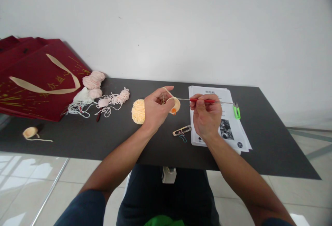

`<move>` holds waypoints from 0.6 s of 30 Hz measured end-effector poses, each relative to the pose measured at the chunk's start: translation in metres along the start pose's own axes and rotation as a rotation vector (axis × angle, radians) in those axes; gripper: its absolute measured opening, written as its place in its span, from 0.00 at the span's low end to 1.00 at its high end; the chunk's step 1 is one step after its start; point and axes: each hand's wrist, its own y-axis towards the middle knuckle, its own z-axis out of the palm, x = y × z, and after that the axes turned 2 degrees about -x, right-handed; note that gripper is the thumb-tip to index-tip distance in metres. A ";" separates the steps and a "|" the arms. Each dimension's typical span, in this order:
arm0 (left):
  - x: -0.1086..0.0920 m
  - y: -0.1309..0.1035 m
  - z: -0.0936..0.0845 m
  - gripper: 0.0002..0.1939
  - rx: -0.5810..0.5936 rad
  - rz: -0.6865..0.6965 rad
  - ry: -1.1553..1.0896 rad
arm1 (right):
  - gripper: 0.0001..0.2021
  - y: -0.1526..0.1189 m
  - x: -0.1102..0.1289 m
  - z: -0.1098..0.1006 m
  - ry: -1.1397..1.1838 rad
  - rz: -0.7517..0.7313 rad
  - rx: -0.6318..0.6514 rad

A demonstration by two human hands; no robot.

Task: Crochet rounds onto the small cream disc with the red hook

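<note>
My left hand point(158, 107) pinches a small pale-yellow crochet piece point(177, 105), with yarn looped over its raised index finger. An orange marker point(174, 111) shows at the lower edge of the piece. In my right hand point(206, 115) is a crochet hook point(193, 100) with a red grip and metal ends, held level. The hook's left tip reaches the crochet piece; whether it sits inside a stitch is too small to tell. A ball of yellow yarn point(138, 111) rests on the table just left of my left hand, partly hidden by it.
Printed sheets point(215, 139) lie under my right hand, with green snips point(236, 111) at their right edge. Metal thread snips point(182, 130) lie between my forearms. Pink yarn point(120, 96), a small cream crochet cup point(30, 132) and red gift bags point(38, 81) occupy the left. A white wall rises behind.
</note>
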 end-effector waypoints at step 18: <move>0.000 -0.003 0.000 0.16 -0.141 0.085 0.132 | 0.04 -0.019 -0.007 0.005 -0.115 -0.153 0.004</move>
